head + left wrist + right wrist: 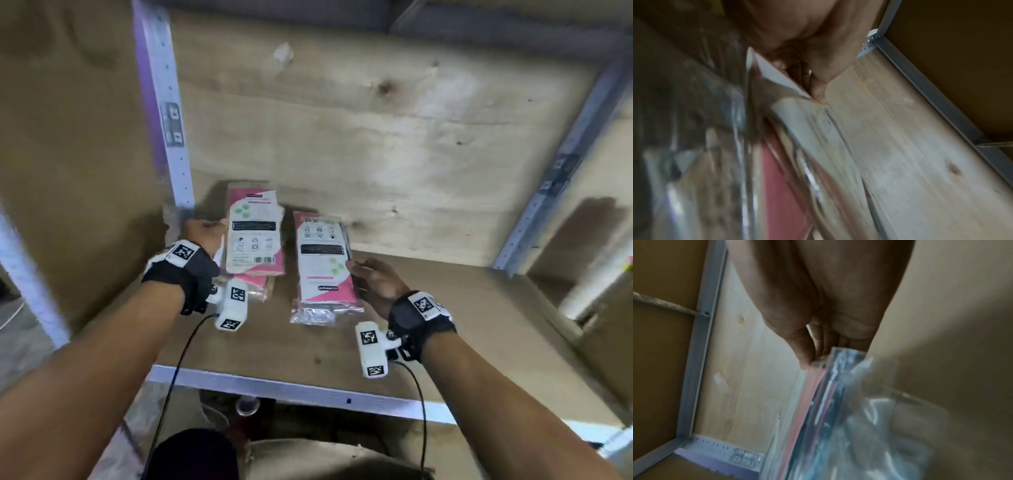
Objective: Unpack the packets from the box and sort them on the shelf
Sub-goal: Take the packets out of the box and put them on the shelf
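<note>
Two lots of pink-and-white packets in clear plastic bags lie on the brown shelf board (462, 308). The left packet (253, 233) tops a small stack near the left upright. My left hand (219, 229) grips its left edge, and in the left wrist view the thumb (819, 87) presses on the left packet (809, 129). To its right lies the right packet (322, 263), whose right edge my right hand (352, 265) pinches. The right wrist view shows the thumb (804, 353) and fingers closed on the edge of the right packet (816, 402).
A pale metal upright (164, 120) stands at the left and another (555, 178) at the right; plywood forms the back wall (376, 137). The shelf's metal front rail (291, 387) runs below my wrists. Bare board lies right of the packets. Cardboard shapes (596, 308) sit at the far right.
</note>
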Demonstrator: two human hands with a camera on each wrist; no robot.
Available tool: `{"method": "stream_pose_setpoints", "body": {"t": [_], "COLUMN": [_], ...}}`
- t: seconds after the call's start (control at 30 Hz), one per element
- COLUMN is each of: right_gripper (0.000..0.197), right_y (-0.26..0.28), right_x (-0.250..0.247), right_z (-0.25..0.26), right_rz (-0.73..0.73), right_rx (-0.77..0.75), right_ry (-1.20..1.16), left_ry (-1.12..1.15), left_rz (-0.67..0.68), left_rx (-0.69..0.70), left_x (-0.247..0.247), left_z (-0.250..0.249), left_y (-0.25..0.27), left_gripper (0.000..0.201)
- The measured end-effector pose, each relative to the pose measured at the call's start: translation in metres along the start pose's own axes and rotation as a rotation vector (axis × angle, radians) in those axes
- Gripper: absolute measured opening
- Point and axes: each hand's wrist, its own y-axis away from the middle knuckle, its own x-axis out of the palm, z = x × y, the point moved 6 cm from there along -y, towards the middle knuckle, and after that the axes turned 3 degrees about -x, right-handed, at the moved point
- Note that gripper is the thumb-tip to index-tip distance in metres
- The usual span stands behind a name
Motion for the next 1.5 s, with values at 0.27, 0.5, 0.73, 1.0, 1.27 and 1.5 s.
{"method": "stream_pose_setpoints", "body": {"t": [0.27,0.5,0.73,1.0,1.27,1.5], "right_gripper": [0.029,0.022,0.043,0.068,0.069,0.069], "right_y": [-0.067,-0.097,-0.114,-0.121,-0.118,-0.097], "right_x": [0.088,0.127,0.129,0.142,0.138,0.113], "right_z": [-0.016,-0.035,-0.042,-0.047,-0.051,-0.042], "right_rz": [0.051,0.022,-0.091,-0.001,-0.041,-0.014], "right_rx": [0.062,0.126,0.058,0.065,0.085,0.100], "right_ry": [-0.044,-0.014,0.198,0.426,0.576,0.604], "left_ry": [-0.135,-0.211,-0.234,-0.391,-0.643,-0.698], "left_rz": [-0.052,-0.031,0.045,0.181,0.214,0.051], "left_rx": [-0.082,-0.101,-0.119,-0.058,0.017,0.148], "left_x": [-0.053,-0.061,-0.047,-0.030,-0.023,-0.027], "left_z": [0.028,0.048,0.045,0.036,0.026,-0.020], "left_y": [-0.074,-0.086,-0.068,-0.039,-0.023,0.010], "left_gripper": [0.041,0.036,0.035,0.033,0.049,0.061]}}
